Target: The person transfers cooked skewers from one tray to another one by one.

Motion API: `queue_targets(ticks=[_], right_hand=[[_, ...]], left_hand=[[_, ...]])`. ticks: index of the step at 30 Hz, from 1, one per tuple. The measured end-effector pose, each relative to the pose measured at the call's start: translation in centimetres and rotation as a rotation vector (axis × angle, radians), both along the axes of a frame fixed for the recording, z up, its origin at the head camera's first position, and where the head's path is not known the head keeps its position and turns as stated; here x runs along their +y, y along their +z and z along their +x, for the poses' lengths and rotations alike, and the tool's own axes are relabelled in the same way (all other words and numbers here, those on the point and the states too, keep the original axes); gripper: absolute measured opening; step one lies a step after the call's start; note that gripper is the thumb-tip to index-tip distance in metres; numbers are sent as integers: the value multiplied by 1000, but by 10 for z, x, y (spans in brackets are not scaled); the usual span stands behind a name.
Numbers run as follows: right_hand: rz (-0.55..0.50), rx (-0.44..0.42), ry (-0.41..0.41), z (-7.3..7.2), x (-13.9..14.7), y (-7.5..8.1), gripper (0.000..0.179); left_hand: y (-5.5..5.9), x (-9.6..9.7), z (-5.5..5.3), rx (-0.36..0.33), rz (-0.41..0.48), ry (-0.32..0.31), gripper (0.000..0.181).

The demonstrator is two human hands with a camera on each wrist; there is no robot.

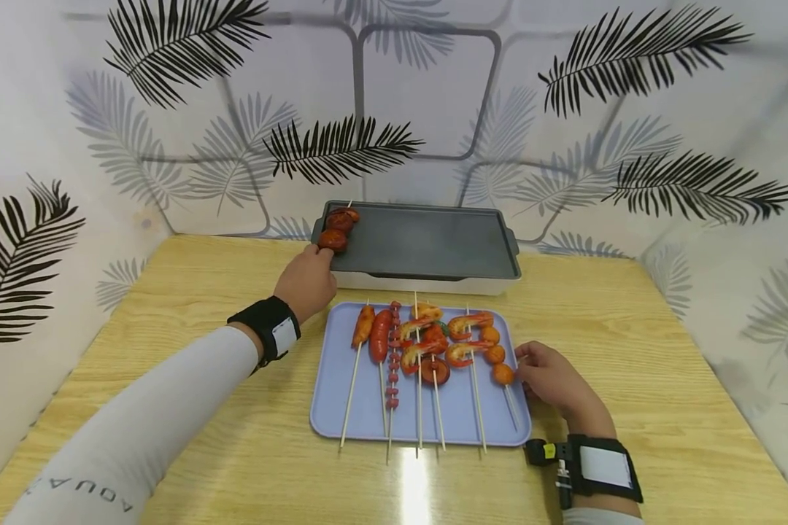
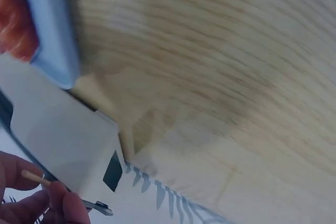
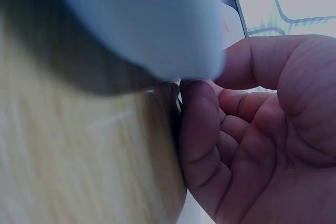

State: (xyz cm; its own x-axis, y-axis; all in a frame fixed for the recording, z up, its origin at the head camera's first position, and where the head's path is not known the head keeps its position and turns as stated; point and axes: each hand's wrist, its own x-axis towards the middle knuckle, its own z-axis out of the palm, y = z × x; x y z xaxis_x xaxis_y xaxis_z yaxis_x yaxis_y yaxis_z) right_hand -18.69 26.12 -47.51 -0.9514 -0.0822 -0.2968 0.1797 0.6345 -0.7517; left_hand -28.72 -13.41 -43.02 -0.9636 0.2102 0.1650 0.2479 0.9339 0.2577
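Observation:
My left hand (image 1: 307,281) is at the left front corner of a dark griddle (image 1: 427,240). It pinches the wooden stick (image 2: 34,177) of a skewer with glossy brown food pieces (image 1: 333,240), which lie over the griddle's left end. In the left wrist view the stick's end pokes out between thumb and fingers. At the right edge of a lilac tray (image 1: 368,423), my right hand (image 1: 554,375) grips the rim; the right wrist view has the thumb and fingers around the tray's edge. Beside it on the tray is a skewer of orange balls (image 1: 502,374).
Several more skewers lie side by side on the tray: a red sausage (image 1: 381,335), small pink pieces (image 1: 393,357), shrimp (image 1: 469,354) and others. Their sticks point toward the front edge. The griddle's light base (image 1: 427,284) stands just behind the tray, against a leaf-patterned backdrop (image 1: 427,102).

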Motion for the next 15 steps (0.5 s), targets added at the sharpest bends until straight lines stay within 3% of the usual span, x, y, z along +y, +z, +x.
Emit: queue_targets(ticks=[4,15], right_hand=[[5,-4,-1,0,0,0,34],[9,-3,0,-1,0,0,34]], left_hand=[[3,-1,-6,-35,65,20,33],[19,2,-7,-109,89,2,17]])
